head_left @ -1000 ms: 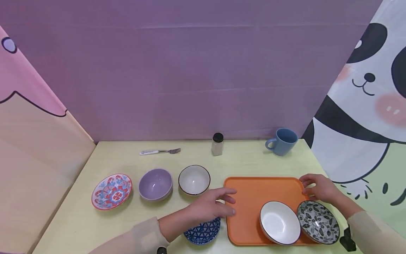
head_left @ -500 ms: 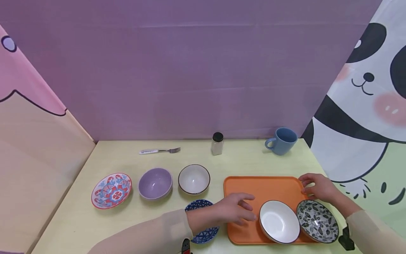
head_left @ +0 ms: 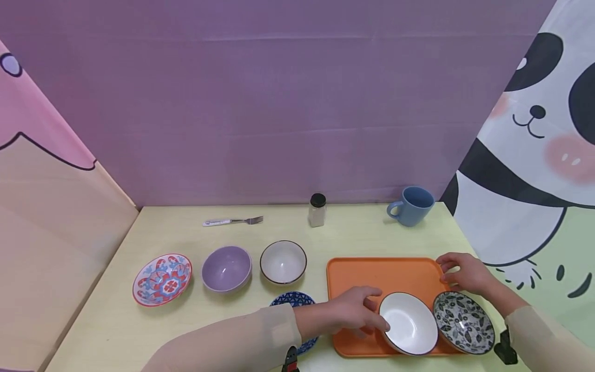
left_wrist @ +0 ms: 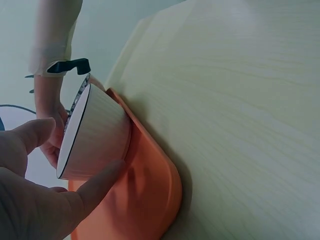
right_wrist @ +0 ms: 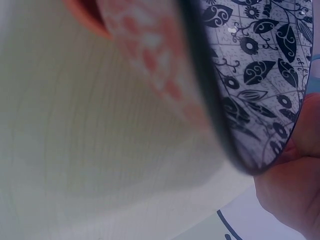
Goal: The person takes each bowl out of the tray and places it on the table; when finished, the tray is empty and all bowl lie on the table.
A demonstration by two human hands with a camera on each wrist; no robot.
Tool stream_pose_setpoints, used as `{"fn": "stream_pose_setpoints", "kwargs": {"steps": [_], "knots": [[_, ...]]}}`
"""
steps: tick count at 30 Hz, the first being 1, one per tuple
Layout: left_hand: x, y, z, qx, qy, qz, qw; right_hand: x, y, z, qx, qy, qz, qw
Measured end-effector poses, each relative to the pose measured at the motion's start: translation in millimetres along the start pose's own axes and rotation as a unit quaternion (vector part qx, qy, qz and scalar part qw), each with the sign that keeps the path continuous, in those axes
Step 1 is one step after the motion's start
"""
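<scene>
My left hand is at the left side of a white bowl with a dark rim. In the left wrist view its thumb is near the rim and a straight finger lies low along the bowl's wall. My right hand is at the right edge of the orange tray, fingers loosely bent. Just in front of it is a bowl with black leaf patterns, overlapping the tray's right side. The right wrist view shows that hand behind this bowl's rim.
A blue patterned bowl is partly hidden under my left forearm. Further left stand a white bowl, a purple bowl and a red-blue patterned dish. A fork, a black-capped shaker and a blue mug are along the back.
My left hand has moved right, from the tray's left edge to the white bowl's side. The right hand has stayed in place at the tray's right edge.
</scene>
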State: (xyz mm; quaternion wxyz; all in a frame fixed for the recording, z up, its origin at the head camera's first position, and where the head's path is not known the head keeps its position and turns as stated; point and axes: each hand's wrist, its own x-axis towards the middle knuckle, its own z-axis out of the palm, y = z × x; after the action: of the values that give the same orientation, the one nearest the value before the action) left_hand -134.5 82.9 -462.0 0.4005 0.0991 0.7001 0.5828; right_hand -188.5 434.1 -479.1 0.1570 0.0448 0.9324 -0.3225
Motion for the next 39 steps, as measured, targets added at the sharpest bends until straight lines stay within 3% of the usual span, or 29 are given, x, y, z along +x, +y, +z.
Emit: {"fn": "stream_pose_setpoints", "kwargs": {"steps": [16, 39], "knots": [[7.7, -2.0, 13.7, 0.000, 0.037, 0.019, 0.9991, 2.9, 0, -1, -0.003, 0.001, 0.006, 1.0000], [8.0, -10.1, 15.8, 0.034, 0.038, 0.049, 0.9975, 3.8, 5, 2, 0.011, 0.002, 0.003, 0.9999]]}}
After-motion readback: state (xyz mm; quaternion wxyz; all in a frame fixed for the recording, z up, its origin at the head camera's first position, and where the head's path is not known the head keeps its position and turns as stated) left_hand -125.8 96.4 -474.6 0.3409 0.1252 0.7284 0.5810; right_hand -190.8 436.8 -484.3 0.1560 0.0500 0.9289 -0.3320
